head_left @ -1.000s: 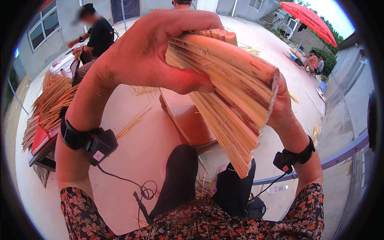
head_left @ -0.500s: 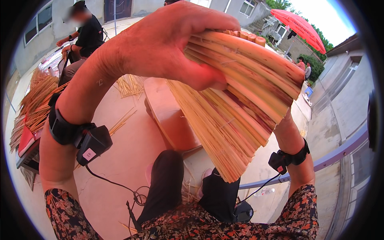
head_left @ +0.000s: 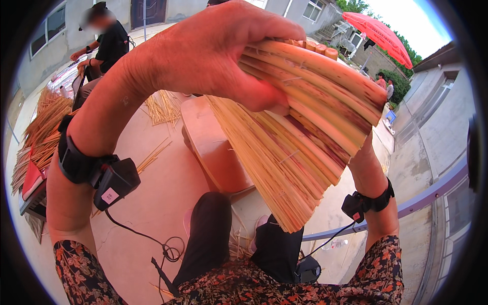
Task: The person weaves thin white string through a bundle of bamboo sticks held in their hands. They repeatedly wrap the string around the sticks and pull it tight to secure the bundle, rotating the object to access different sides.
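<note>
My left hand (head_left: 218,56) reaches across the top and grips a fanned sheet of pale yellow reed stalks (head_left: 305,122), its thumb pressed on the near face. The stalks lie side by side, joined by fine thread, some with dark red-brown stains, and their lower ends make an uneven edge. My right forearm (head_left: 367,173) rises behind the sheet's right side; the right hand itself is hidden there. A row of short rounded ends (head_left: 320,49) shows above the top edge; I cannot tell whether these are stalk ends or fingertips.
A smooth, low box-like piece (head_left: 218,152) stands before my knees. Loose stalks (head_left: 162,108) lie on the ground, with a large stalk heap (head_left: 48,127) at left. Another person (head_left: 107,40) sits far left. A purplish metal rail (head_left: 422,201) curves at right; a red umbrella (head_left: 381,38) stands beyond.
My left forearm has shifted slightly left and the view has moved a little. The reed sheet stays almost in place, with my left hand still gripping it.
</note>
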The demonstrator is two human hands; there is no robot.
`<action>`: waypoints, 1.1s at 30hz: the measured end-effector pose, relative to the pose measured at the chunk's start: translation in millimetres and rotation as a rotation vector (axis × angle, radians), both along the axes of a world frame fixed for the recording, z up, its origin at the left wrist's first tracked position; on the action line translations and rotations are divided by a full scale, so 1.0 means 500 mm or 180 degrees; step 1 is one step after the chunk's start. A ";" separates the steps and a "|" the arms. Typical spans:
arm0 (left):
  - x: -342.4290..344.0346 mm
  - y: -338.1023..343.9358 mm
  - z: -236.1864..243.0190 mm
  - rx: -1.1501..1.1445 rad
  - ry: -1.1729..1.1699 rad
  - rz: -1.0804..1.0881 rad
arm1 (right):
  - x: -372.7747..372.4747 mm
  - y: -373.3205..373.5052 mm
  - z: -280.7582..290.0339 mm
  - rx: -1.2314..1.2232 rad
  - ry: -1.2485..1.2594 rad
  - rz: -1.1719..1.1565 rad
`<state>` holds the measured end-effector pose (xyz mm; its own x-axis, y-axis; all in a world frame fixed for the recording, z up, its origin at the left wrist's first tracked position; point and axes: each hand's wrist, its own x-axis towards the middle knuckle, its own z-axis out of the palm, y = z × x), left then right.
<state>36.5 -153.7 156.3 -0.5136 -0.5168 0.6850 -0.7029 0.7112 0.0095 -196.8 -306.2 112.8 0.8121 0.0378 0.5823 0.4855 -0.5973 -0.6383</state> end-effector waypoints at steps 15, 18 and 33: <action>-0.010 0.028 0.015 0.0344 0.0039 -0.0112 | 0.020 0.013 0.039 -0.0593 -0.0022 0.0334; -0.014 0.032 0.012 0.0344 0.0103 -0.0063 | 0.031 0.016 0.035 -0.0406 -0.0131 0.0565; -0.020 0.028 0.019 0.0223 0.0094 0.0065 | 0.006 0.045 0.006 0.0142 0.0180 0.0024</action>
<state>26.7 -139.8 166.0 -0.4825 -0.5743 0.6614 -0.7160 0.6935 0.0799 -194.0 -283.6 115.8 0.8436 0.0190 0.5366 0.4522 -0.5642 -0.6908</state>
